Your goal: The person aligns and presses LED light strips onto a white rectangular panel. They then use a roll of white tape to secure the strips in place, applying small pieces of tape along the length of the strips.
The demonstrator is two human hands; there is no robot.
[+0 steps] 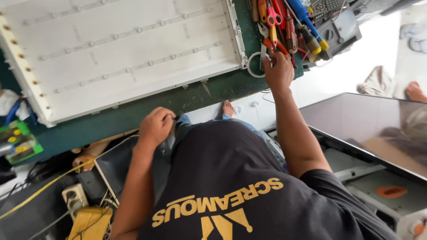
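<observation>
My right hand (278,71) reaches across the green bench top (133,116) to a pile of hand tools (289,31): red- and orange-handled pliers, cutters and screwdrivers. Its fingertips rest on a small metal tool (266,50) at the pile's near edge, and the back of the hand hides the grip. A white wire loop (251,65) lies just left of it. My left hand (155,126) is curled shut at the waist of my jeans (187,124), by the pocket, and I see nothing in it. I wear a black shirt with yellow print.
A large white backlight panel (120,49) with rows of small LED lenses covers most of the bench. A dark flat screen (364,129) leans at the right. A green box (18,142) sits at the left. Yellow cable (40,191), a power strip (74,195) and another person's bare foot (416,91) are on the floor.
</observation>
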